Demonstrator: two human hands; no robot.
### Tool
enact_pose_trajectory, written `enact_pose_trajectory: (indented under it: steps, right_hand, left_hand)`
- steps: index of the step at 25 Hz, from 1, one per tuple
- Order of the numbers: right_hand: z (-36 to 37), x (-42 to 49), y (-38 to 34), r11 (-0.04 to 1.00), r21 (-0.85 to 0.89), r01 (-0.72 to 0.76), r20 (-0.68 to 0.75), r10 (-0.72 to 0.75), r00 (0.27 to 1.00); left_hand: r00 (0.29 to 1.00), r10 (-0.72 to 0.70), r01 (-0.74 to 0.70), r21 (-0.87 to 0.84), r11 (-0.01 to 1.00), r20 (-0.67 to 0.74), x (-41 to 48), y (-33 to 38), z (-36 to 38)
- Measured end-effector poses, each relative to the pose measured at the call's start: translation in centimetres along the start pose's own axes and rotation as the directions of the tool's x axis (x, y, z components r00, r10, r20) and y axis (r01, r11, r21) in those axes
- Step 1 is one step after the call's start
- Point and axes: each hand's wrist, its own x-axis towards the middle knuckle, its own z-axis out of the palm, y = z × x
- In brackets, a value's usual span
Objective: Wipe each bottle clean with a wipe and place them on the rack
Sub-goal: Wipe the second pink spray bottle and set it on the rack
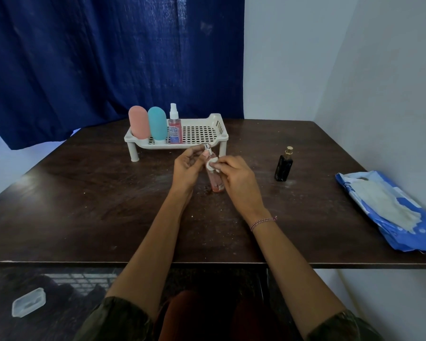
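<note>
Fingers (191, 155) of the left hand (186, 168) pinch the cap end of the pink bottle (216, 184) at frame centre, over the dark surface (84, 205). The right hand (239, 179) clasps a white wipe (211, 165) against its neck. The rack (158, 145) behind holds three bottles (157, 125).

Wipe pack (403, 238) partly beyond right edge.

Pink bottle (138, 122), teal bottle (157, 124), black bottle (283, 167), blue curtain (108, 57).
</note>
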Motion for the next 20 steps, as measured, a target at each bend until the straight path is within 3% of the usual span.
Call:
enact_pose_trajectory:
  steps: [3, 9, 14, 18, 20]
  right_hand:
    - [0.19, 0.00, -0.29, 0.998, -0.013, 0.064, 0.043, -0.063, 0.997]
    - [-0.12, 0.07, 0.17, 0.998, 0.001, -0.063, -0.021, 0.063, 0.998]
    - [0.03, -0.14, -0.15, 0.999, 0.026, 0.021, 0.071, -0.023, 0.997]
    - [-0.14, -0.24, 0.37, 0.994, 0.047, -0.094, 0.088, 0.089, 0.992]
    - [-0.12, -0.10, 0.05, 0.997, 0.031, -0.068, 0.088, 0.065, 0.994]
  left_hand:
    - [1.000, 0.017, -0.017, 0.018, 1.000, -0.018, 0.02, 0.07, -0.11]
    - [1.000, 0.010, -0.009, 0.038, 0.999, -0.017, 0.11, -0.07, 0.07]
    - [0.999, 0.026, -0.024, 0.046, 0.999, -0.035, 0.09, -0.14, -0.08]
    - [0.999, -0.002, 0.004, 0.060, 0.998, -0.044, 0.34, -0.29, -0.21]
    - [0.999, -0.009, 0.011, 0.051, 0.999, -0.036, 0.41, -0.30, -0.17]
